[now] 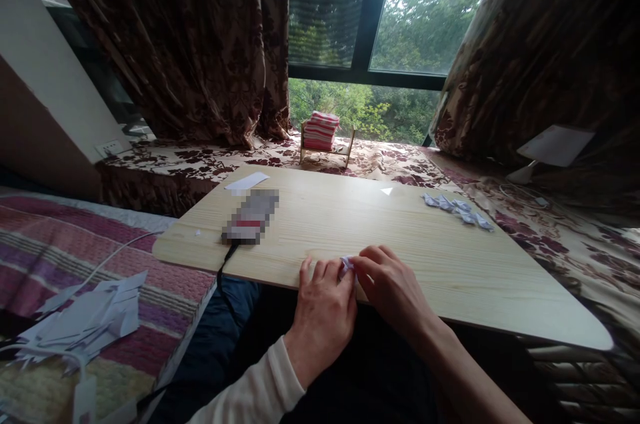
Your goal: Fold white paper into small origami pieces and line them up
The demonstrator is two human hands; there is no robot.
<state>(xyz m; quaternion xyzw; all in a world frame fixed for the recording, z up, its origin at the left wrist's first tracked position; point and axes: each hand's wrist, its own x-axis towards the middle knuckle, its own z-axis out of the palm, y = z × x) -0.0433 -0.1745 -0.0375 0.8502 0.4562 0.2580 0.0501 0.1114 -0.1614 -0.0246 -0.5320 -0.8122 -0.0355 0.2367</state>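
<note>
At the table's near edge, a small folded white paper piece is pinched between my two hands. My left hand grips it at the thumb side, its other fingers bent toward the tabletop. From the other side, the closed fingertips of my right hand hold the paper's upper edge. Much of the piece is hidden behind my fingers. Several folded paper pieces lie grouped at the table's far right. A small white paper triangle lies near the far edge, and a paper strip at the far left corner.
A blurred-out flat device with a black cable lies on the table's left. Loose paper strips are heaped on the striped bed cover. Behind stand a small rack with folded red-striped cloth and a white lamp.
</note>
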